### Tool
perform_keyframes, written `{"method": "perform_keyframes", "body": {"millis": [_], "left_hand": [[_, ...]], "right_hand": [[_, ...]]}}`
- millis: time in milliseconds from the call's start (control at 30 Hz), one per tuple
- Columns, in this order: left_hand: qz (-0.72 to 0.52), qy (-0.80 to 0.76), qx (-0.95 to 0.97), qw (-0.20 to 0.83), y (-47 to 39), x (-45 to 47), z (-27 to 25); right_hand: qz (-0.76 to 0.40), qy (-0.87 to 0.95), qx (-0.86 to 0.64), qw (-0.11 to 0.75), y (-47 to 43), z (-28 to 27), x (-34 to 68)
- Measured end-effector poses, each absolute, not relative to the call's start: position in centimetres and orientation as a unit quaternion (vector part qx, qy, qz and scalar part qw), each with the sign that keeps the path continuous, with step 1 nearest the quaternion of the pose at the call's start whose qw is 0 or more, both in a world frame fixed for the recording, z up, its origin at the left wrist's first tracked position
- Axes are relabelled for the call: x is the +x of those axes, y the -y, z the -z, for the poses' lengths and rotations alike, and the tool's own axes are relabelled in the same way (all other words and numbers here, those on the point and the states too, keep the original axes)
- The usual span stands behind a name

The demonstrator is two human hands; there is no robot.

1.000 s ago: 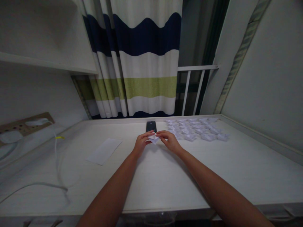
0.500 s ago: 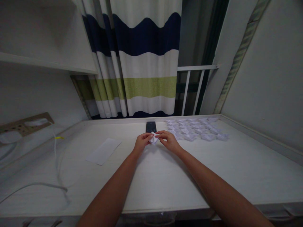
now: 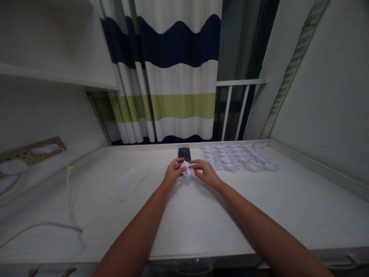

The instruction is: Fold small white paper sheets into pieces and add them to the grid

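Observation:
A small folded piece of white paper (image 3: 186, 169) is held between my two hands, just above the desk. My left hand (image 3: 173, 171) pinches its left side. On the other side, the fingers of my right hand (image 3: 205, 171) grip its right edge. Right behind the paper lies a dark phone (image 3: 184, 154), its near end partly covered by my fingers. To the right, several folded white paper pieces (image 3: 236, 157) stand in rows at the back of the desk. Flat on the left is a white sheet of paper (image 3: 127, 185).
The white desk (image 3: 201, 219) has a raised rim along its back and right side. A white cable (image 3: 68, 188) runs down from the power sockets (image 3: 24, 161) on the left wall. Behind hangs a striped curtain (image 3: 181, 77); a shelf (image 3: 57, 80) juts out at upper left.
The folded paper has turned in my fingers and shows a broader, diamond-like face. My left fingers have shifted their hold on it slightly. Both arms are nearly where they were.

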State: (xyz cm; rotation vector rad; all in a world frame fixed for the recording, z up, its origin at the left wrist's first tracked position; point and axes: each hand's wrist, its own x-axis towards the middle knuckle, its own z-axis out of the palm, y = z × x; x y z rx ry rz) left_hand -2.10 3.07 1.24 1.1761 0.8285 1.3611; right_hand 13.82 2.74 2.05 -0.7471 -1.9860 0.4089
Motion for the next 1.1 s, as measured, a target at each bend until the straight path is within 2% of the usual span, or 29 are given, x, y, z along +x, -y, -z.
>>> {"method": "perform_keyframes", "body": {"millis": [333, 900, 1100], "left_hand": [[-0.542, -0.367, 0.552, 0.517, -2.59, -1.74, -1.54], [-0.499, -0.359, 0.669, 0.418, -2.47, -1.19, -1.14], [-0.488, -0.412, 0.691, 0.339, -2.44, -1.20, -1.02]], "right_hand": [[-0.256, 0.775, -0.322, 0.480, -3.08, -1.68, 13.72], [-0.185, 0.794, -0.330, 0.476, -2.68, -2.51, 13.74], [-0.166, 0.797, -0.341, 0.471, -2.64, -2.54, 13.75]]}}
